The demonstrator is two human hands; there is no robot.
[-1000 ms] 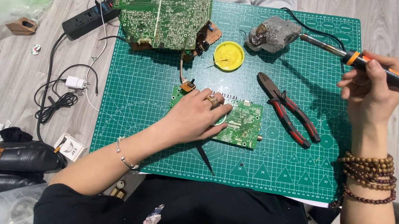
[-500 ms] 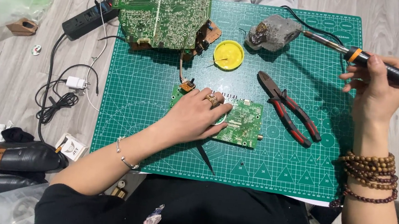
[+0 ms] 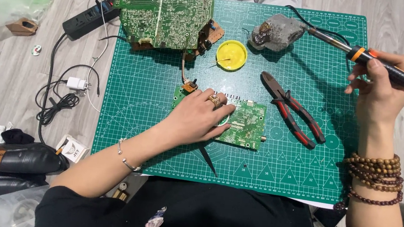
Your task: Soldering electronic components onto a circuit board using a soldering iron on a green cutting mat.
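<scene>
The left hand [image 3: 201, 118] lies flat and spread on a small green circuit board [image 3: 241, 125], near the middle of the green cutting mat [image 3: 138, 102]. It presses down, likely so the board does not slide. The fingers hold nothing; they just cover the board's left half.

The right hand [image 3: 382, 92] is closed around a soldering iron [image 3: 368, 58] with an orange and black handle, up near the mat's far right corner. The metal tip rests in a grey, lumpy stand [image 3: 275, 31] (probably so the hot end touches nothing else).

Between the hands lie red and black pliers [image 3: 292, 110], close enough to grab. A little yellow tin [image 3: 231, 54] sits by the far edge, next to a big circuit board [image 3: 165, 9] tipped over the mat's far left corner. Black tweezers [image 3: 208, 161] poke out near the left wrist.
</scene>
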